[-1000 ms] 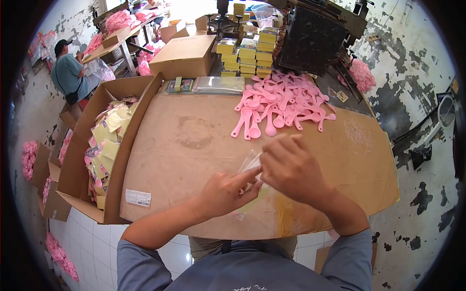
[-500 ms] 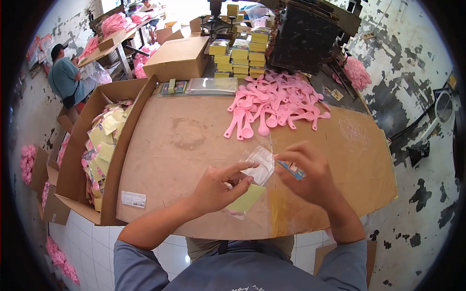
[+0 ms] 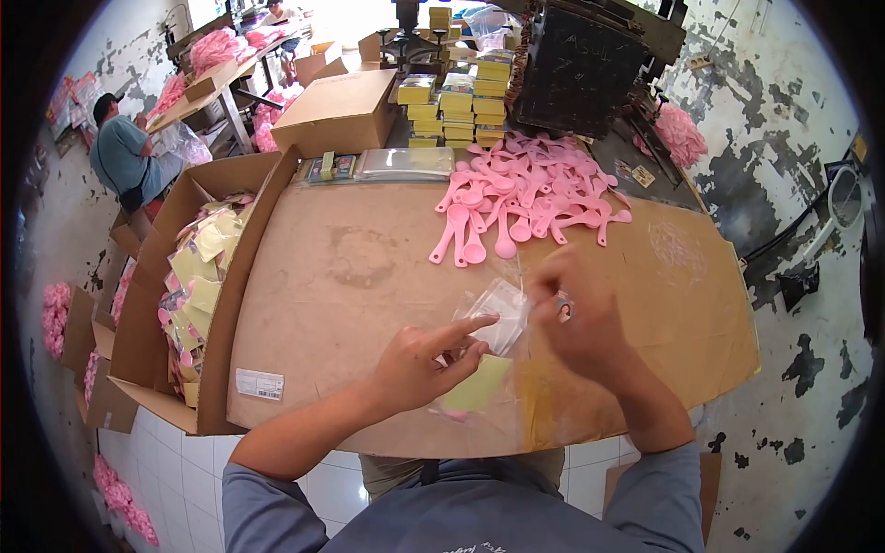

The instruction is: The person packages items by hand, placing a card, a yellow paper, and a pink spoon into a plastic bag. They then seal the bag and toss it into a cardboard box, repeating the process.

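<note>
My left hand (image 3: 429,364) is over the table, its index finger stretched onto a small pile of clear plastic bags (image 3: 502,309) and its thumb apart below. Under that hand lies a pale yellow card (image 3: 477,385) in a clear sleeve, with a bit of pink at its lower end. My right hand (image 3: 585,327) is raised just right of the bags, somewhat blurred, fingers closed around a small printed card (image 3: 565,308) that is mostly hidden. Beyond both hands is a heap of pink plastic scoops (image 3: 530,189).
At the left stands an open carton (image 3: 235,313) filled with packed yellow cards. Stacks of yellow-edged cards (image 3: 456,106) and a closed box (image 3: 336,106) are at the back, beside a dark machine (image 3: 581,74). A person (image 3: 129,152) sits far left.
My right hand has turned and closed more, so less of its printed card shows. The left index finger reaches slightly farther over the bags. The whole view has shifted a little.
</note>
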Demonstrator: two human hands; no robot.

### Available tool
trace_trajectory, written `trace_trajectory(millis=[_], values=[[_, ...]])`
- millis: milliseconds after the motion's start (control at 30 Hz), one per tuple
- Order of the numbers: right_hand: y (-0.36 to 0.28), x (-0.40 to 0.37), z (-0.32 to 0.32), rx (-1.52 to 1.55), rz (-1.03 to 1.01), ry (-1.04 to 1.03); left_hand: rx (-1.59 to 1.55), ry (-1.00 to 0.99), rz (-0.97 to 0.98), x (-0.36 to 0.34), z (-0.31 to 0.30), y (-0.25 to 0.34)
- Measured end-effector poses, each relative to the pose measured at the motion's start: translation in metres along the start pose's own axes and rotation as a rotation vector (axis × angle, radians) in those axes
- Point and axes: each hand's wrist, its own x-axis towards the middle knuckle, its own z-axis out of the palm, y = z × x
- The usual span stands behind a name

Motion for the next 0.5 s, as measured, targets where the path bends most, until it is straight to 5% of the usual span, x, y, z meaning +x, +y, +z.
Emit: trace_trajectory(millis=[100, 233, 300, 500], values=[[0.032, 0.000, -0.050, 0.485, 0.367, -0.005, -0.185, 0.071, -0.051, 0.002, -0.002, 0.005], [0.142, -0.033, -0.164, 1.128, 0.286, -0.045, -0.405, 0.126, -0.136, 0.005, -0.003, 0.005], [0.199, -0.046, -0.188, 0.600, 0.533, 0.279, -0.470, 0.131, -0.161, 0.006, -0.004, 0.004], [0.243, -0.110, -0.174, -1.152, 0.515, 0.225, -0.455, 0.077, -0.218, 0.008, -0.005, 0.005]])
